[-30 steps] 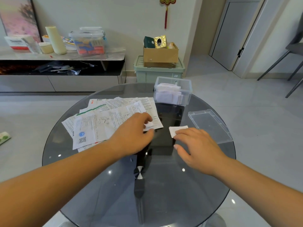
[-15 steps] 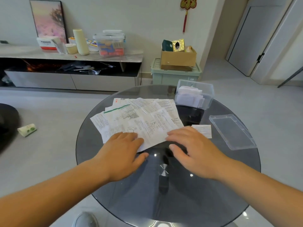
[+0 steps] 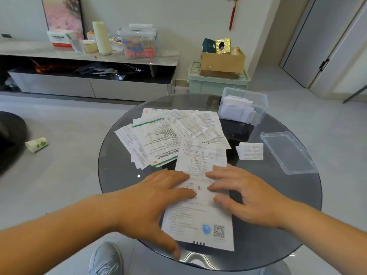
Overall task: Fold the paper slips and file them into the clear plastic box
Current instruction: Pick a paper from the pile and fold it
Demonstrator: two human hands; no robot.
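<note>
Far left, on the grey floor, a small roll of paper (image 3: 36,144), well apart from the work. On the round glass table (image 3: 119,175), toward its left and back, a loose fan of unfolded paper slips (image 3: 158,139), overlapping, print side up.

Nearer the camera, left hand (image 3: 156,195) laid flat, fingers straight and a little spread, pressing down on the left side of one long slip (image 3: 198,219). Slip lying lengthwise toward the table's near edge, far end resting over the pile. Right hand (image 3: 248,195) opposite, fingers spread and lightly bent, tips on the slip's right side, palm over bare glass, pinching nothing.

Judged to be the very start of a fold: sheet pinned and squared up, no crease visible yet. Next move, on that reading: lifting one end, bringing it over to meet the other with edges lined up, then running fingertips along the crease. Probably more than one fold needed to suit the box.

Right of the hands, a small folded slip (image 3: 251,150) alone on the glass, not yet filed. Behind it, the clear plastic box (image 3: 261,116), uncovered, folded white slips inside. Farthest right, its lid (image 3: 288,153) flat on the glass, near the folded slip but apart.
</note>
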